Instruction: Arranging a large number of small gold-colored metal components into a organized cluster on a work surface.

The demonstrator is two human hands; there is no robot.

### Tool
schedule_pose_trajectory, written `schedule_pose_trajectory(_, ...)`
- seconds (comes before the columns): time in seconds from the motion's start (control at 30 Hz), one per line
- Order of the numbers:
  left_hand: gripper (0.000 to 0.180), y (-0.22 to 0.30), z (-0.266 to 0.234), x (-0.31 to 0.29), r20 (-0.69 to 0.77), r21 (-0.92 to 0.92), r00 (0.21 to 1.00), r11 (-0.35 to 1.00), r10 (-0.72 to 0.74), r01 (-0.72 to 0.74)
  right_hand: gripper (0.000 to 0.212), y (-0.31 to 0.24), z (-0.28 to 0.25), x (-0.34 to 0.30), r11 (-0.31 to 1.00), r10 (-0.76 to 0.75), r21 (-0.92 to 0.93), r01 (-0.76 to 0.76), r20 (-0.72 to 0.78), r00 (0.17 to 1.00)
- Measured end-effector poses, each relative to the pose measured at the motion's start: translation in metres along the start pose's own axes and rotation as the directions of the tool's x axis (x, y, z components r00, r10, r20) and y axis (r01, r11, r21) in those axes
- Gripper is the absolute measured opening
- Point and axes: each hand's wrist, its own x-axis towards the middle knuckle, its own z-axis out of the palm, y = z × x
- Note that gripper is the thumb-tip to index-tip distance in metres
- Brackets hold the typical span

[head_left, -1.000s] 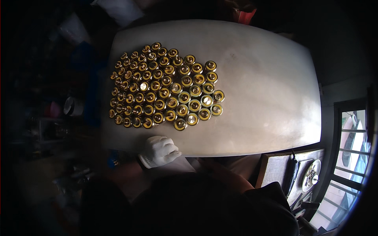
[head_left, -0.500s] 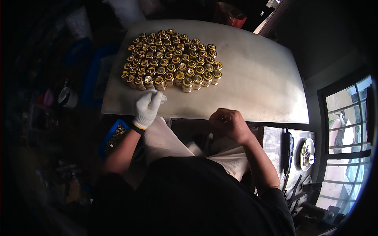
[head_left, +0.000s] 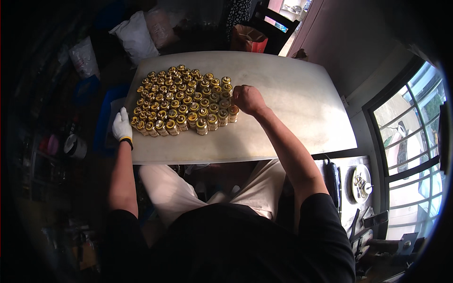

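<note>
Brass-coloured cylinders (head_left: 187,100) are standing upright in a close-packed cluster, filling the space between the fingers of the two hands. Their round tops are showing yellowish rings, and the nearest ones are showing their shiny sides just inward of the fingers.

The bare right hand (head_left: 248,100) is reaching over to the cluster's right edge, its fingers curling in with the knuckles up. They are coming right up against the outermost cylinders, but whether they are gripping one I cannot tell.

The left hand (head_left: 122,123), wearing a white glove, is resting near the cluster's left edge, its fingers pointing forward and lying close together; whether they are touching or holding a cylinder I cannot tell.

Beneath the fingers, a pale table (head_left: 292,108) is spreading, running on well to the right of the right fingers. Left of the gloved fingers a blue tray (head_left: 102,123) is sitting. Far beyond both hands' fingers, a white bag (head_left: 137,37) and a red-and-brown paper bag (head_left: 249,38) are standing.
</note>
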Motion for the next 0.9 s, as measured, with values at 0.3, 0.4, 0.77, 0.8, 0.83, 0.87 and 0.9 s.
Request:
schedule_pose_trajectory(0.3,0.063,0.001,-0.002,-0.007,0.034,0.070,0.997,0.995,0.074,-0.076,0.014,0.003,-0.009,0.004,0.997,-0.036,0.067,0.033,0.046,0.998)
schedule_pose_trajectory(0.4,0.062,0.010,-0.004,-0.008,0.045,0.079,0.998,0.996,0.047,-0.050,0.013,0.005,-0.011,0.005,0.960,-0.208,-0.182,0.213,0.048,0.977)
schedule_pose_trajectory(0.77,0.061,0.013,-0.007,-0.011,0.058,0.072,0.997,0.996,0.040,-0.044,0.009,0.010,0.000,0.005,0.971,0.021,0.238,-0.021,0.004,1.000)
schedule_pose_trajectory(0.8,0.060,0.013,-0.007,-0.012,0.060,0.077,0.998,0.996,0.030,-0.035,0.009,0.008,0.000,0.005,0.972,0.019,0.234,-0.019,0.002,1.000)
schedule_pose_trajectory(0.83,0.060,0.014,-0.008,-0.012,0.058,0.076,0.998,0.997,0.011,-0.015,0.009,0.005,0.001,0.003,0.978,-0.021,0.205,0.028,-0.035,0.999)
schedule_pose_trajectory(0.87,0.060,0.014,-0.008,-0.012,0.064,0.085,0.998,0.996,0.015,-0.020,0.009,0.002,0.002,0.002,0.983,-0.041,0.177,0.049,-0.048,0.998)
schedule_pose_trajectory(0.9,0.061,0.014,-0.008,-0.012,0.076,0.080,0.997,0.997,0.017,-0.023,0.009,-0.001,0.001,-0.001,0.982,-0.057,0.176,0.066,-0.059,0.997)
